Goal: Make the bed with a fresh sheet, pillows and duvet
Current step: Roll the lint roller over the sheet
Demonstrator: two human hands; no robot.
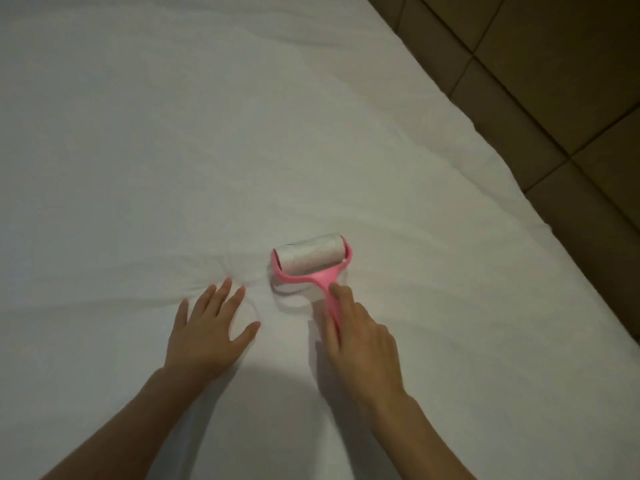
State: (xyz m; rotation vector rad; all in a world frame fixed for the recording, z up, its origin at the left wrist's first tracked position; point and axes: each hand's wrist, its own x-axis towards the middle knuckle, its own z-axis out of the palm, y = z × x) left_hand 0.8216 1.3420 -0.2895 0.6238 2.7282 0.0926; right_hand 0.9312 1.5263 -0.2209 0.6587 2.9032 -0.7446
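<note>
The sheet (242, 133) lies spread over the bed, with wrinkles just left of the roller (310, 263). The right hand (360, 337) grips the roller's pink handle. Left of the roller, the left hand (207, 327) presses flat, fingers spread. The step seems to be cleaning lint; next, the roller needs a steady push over the wrinkles.

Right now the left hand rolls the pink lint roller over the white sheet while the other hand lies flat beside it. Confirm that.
Not quite: the hands are swapped. The head view shows the right hand gripping the handle of the pink lint roller, fingers curled round it, as its roll rests on the white sheet. The left hand is the one lying flat beside it.
</note>
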